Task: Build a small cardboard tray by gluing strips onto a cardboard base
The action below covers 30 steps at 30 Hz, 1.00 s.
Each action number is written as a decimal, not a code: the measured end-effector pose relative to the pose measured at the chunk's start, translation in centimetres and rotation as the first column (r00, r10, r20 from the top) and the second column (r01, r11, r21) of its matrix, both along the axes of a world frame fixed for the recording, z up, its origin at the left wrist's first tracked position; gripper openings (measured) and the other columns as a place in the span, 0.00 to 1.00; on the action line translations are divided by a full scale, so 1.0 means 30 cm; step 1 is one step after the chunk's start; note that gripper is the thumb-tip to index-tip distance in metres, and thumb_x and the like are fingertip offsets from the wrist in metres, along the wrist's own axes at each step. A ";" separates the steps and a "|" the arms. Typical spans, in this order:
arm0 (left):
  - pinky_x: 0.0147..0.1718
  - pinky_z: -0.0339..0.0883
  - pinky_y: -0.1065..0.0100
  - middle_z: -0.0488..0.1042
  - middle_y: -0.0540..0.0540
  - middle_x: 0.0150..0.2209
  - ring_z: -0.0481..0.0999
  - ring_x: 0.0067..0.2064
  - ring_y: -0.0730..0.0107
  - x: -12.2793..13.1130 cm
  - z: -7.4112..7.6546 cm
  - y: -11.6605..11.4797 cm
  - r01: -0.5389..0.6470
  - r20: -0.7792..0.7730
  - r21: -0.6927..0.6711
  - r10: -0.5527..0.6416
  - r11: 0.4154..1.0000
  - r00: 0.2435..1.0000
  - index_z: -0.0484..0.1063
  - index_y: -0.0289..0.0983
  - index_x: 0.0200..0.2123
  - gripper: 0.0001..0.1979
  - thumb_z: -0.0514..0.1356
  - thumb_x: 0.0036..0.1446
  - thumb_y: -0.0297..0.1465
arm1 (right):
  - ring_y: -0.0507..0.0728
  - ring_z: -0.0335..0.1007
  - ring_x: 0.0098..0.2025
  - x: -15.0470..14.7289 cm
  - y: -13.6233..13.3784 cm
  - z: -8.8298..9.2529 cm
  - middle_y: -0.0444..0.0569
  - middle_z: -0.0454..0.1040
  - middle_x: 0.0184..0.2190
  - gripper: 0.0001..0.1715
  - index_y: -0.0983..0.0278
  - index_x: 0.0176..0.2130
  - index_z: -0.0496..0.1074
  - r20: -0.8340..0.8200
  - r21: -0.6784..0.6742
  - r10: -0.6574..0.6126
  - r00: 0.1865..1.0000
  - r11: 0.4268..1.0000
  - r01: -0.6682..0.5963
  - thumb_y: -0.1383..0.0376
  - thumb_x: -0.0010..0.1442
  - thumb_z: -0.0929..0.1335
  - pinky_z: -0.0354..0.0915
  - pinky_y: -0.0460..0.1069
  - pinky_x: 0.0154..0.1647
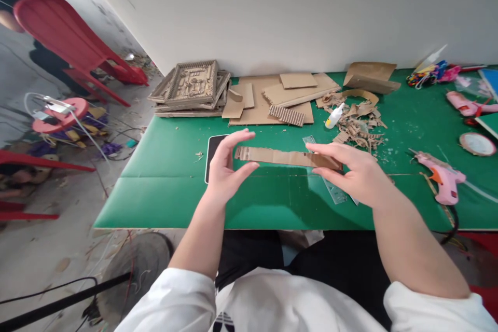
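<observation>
A long brown cardboard strip (286,156) is held level above the green table (167,192). My left hand (227,166) is at its left end, thumb and fingers curved and apart, the strip end lying between them. My right hand (356,168) covers the right end, fingers stretched along the strip and thumb underneath. A clear plastic ruler (332,192) lies on the table under my right hand. A phone (212,158) with a dark screen lies flat behind my left hand.
Stacked cardboard frames (190,88), flat cardboard sheets (272,98) and scraps (358,124) fill the back of the table. A small glue bottle (334,115), a pink glue gun (443,179) and craft supplies (431,73) lie to the right. Red plastic chairs (66,36) stand on the left.
</observation>
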<state>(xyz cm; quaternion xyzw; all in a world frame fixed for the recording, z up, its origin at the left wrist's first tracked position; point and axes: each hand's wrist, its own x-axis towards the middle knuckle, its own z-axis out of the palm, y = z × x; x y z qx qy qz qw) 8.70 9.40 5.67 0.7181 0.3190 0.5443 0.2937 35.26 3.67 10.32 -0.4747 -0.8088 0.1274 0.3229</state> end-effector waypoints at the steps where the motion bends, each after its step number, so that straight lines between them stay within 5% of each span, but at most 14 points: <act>1: 0.60 0.57 0.56 0.68 0.43 0.56 0.64 0.61 0.58 -0.026 -0.013 0.011 0.016 -0.045 0.014 -0.015 1.000 0.999 0.61 0.46 0.57 0.31 0.65 0.52 0.43 | 0.55 0.73 0.44 -0.013 0.001 -0.009 0.49 0.76 0.45 0.23 0.56 0.55 0.67 0.043 0.120 0.013 0.999 0.993 -0.018 0.68 0.61 0.66 0.71 0.50 0.45; 3: 0.63 0.53 0.55 0.60 0.41 0.62 0.57 0.65 0.55 -0.080 -0.043 0.027 0.002 -0.142 0.002 -0.002 1.000 0.990 0.52 0.47 0.63 0.44 0.67 0.46 0.48 | 0.55 0.72 0.43 -0.046 0.007 -0.050 0.51 0.76 0.40 0.22 0.61 0.54 0.68 0.136 0.336 -0.005 0.991 0.941 -0.041 0.72 0.61 0.65 0.69 0.51 0.46; 7: 0.63 0.53 0.52 0.58 0.41 0.64 0.56 0.66 0.56 -0.137 -0.098 0.030 -0.093 -0.302 -0.077 0.066 0.993 0.951 0.50 0.47 0.64 0.38 0.62 0.54 0.45 | 0.57 0.72 0.39 -0.125 0.022 -0.197 0.53 0.77 0.36 0.18 0.69 0.49 0.72 0.325 0.500 -0.112 0.939 0.863 -0.071 0.75 0.60 0.64 0.68 0.53 0.44; 10: 0.62 0.55 0.54 0.63 0.43 0.61 0.61 0.63 0.60 -0.117 -0.112 0.023 -0.141 -0.454 -0.076 0.091 0.987 0.886 0.57 0.45 0.61 0.28 0.59 0.59 0.39 | 0.58 0.72 0.39 -0.168 0.020 -0.292 0.53 0.77 0.35 0.16 0.69 0.48 0.73 0.382 0.384 -0.055 0.922 0.917 -0.105 0.73 0.60 0.65 0.68 0.54 0.45; 14: 0.60 0.59 0.56 0.67 0.43 0.58 0.65 0.61 0.63 -0.055 -0.110 0.038 -0.171 -0.520 -0.046 0.123 0.984 0.845 0.61 0.42 0.58 0.22 0.55 0.61 0.36 | 0.59 0.70 0.45 -0.136 0.007 -0.329 0.54 0.76 0.42 0.16 0.67 0.49 0.72 0.298 0.254 0.013 0.954 0.963 -0.093 0.66 0.61 0.66 0.68 0.55 0.50; 17: 0.56 0.65 0.58 0.66 0.41 0.58 0.65 0.60 0.61 0.013 -0.116 0.061 -0.114 -0.587 -0.034 0.072 0.993 0.806 0.65 0.41 0.55 0.19 0.54 0.62 0.36 | 0.59 0.69 0.45 -0.034 0.005 -0.330 0.54 0.76 0.40 0.14 0.67 0.46 0.74 0.237 0.255 -0.136 0.962 0.964 0.073 0.67 0.62 0.65 0.68 0.55 0.50; 21: 0.58 0.61 0.54 0.69 0.38 0.55 0.66 0.59 0.54 0.154 -0.137 0.051 0.042 -0.753 0.071 0.026 0.997 0.658 0.70 0.36 0.50 0.17 0.56 0.60 0.38 | 0.65 0.68 0.48 0.101 -0.014 -0.365 0.61 0.73 0.46 0.22 0.70 0.50 0.72 0.329 0.206 -0.397 0.857 0.916 0.345 0.59 0.60 0.66 0.68 0.59 0.48; 24: 0.53 0.65 0.54 0.72 0.37 0.51 0.68 0.56 0.51 0.267 -0.147 -0.007 0.113 -0.832 0.099 0.020 0.989 0.555 0.73 0.35 0.43 0.19 0.58 0.57 0.44 | 0.68 0.68 0.50 0.132 -0.040 -0.403 0.62 0.69 0.53 0.31 0.69 0.56 0.68 0.417 0.116 -0.436 0.798 0.896 0.429 0.55 0.58 0.67 0.69 0.60 0.48; 27: 0.44 0.69 0.56 0.74 0.38 0.44 0.72 0.49 0.53 0.339 -0.151 -0.070 0.096 -0.864 0.128 0.063 0.987 0.499 0.71 0.34 0.46 0.25 0.60 0.53 0.48 | 0.66 0.69 0.50 0.123 -0.053 -0.418 0.60 0.68 0.55 0.29 0.66 0.58 0.66 0.450 0.076 -0.457 0.768 0.876 0.477 0.58 0.60 0.65 0.69 0.58 0.47; 30: 0.40 0.69 0.58 0.75 0.40 0.40 0.73 0.45 0.55 0.355 -0.158 -0.100 0.065 -0.888 0.154 0.109 0.986 0.446 0.72 0.34 0.42 0.20 0.61 0.54 0.44 | 0.66 0.69 0.48 0.117 -0.051 -0.414 0.59 0.70 0.53 0.27 0.65 0.57 0.67 0.454 0.070 -0.465 0.760 0.869 0.490 0.60 0.60 0.64 0.69 0.58 0.46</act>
